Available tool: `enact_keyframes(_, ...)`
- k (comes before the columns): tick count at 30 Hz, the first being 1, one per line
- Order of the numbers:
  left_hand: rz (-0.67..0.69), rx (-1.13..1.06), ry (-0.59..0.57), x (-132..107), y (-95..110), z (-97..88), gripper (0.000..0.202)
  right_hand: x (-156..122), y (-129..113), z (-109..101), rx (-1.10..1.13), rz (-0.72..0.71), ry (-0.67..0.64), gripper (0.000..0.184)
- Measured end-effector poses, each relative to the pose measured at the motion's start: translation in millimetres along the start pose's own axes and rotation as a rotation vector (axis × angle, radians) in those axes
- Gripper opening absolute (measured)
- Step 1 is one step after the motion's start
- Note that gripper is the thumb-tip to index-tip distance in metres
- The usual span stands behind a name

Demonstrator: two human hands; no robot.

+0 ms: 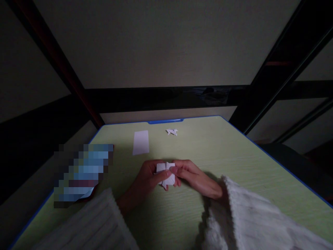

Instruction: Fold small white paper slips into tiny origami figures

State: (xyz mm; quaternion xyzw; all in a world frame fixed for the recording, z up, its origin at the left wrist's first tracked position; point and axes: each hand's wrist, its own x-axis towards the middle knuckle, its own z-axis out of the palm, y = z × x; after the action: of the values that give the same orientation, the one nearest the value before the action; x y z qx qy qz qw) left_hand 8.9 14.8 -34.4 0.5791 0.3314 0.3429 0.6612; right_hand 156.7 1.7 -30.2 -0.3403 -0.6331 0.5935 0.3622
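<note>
A small folded piece of white paper (165, 173) is held just above the pale green table (234, 163), near its middle. My left hand (145, 180) grips it from the left, thumb laid across the top. My right hand (195, 177) pinches its right edge with thumb and fingertips. Both wrists come out of thick white knitted sleeves at the bottom of the view. The underside of the paper is hidden by my fingers.
A flat white paper rectangle (141, 142) lies farther back on the table. A small folded paper figure (172, 131) sits near the far edge. A blurred-out object (83, 173) lies at the left edge. Dark metal bars frame the table behind and at both sides.
</note>
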Motion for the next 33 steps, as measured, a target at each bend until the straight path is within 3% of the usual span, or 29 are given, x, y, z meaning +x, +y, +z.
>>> enact_keyframes(5, -0.019, 0.021, 0.069, -0.3, 0.0, -0.1, 0.012, 0.7, -1.4, 2.0, 0.013, 0.004, -0.005, 0.021)
enact_keyframes(10, -0.035, 0.073, 0.133, 4.7, -2.9, 1.2, 0.016, 2.4, -3.4, 3.2, 0.112, -0.028, 0.115, 0.024)
enact_keyframes(16, -0.035, 0.134, 0.164, 7.7, -5.8, 1.9, 0.022, 4.9, 0.9, 0.9, 0.178, -0.057, 0.173, 0.018)
enact_keyframes(24, -0.029, -0.100, 0.086, 10.3, -15.2, -2.3, 0.041, 5.9, 3.4, -7.6, -0.055, -0.207, 0.424, 0.011)
enact_keyframes(27, -0.049, -0.173, 0.136, 11.6, -11.7, -2.8, 0.046, 4.3, 3.6, -8.7, -0.123, -0.304, 0.547, 0.004)
enact_keyframes(29, -0.126, -0.209, 0.157, 12.9, -6.9, -2.6, 0.050, 2.3, 3.4, -8.8, -0.201, -0.376, 0.600, 0.005)
enact_keyframes(33, -0.316, -0.251, 0.048, 14.6, -0.5, -2.5, 0.061, -2.8, 2.8, -9.5, -0.411, -0.476, 0.644, 0.013)
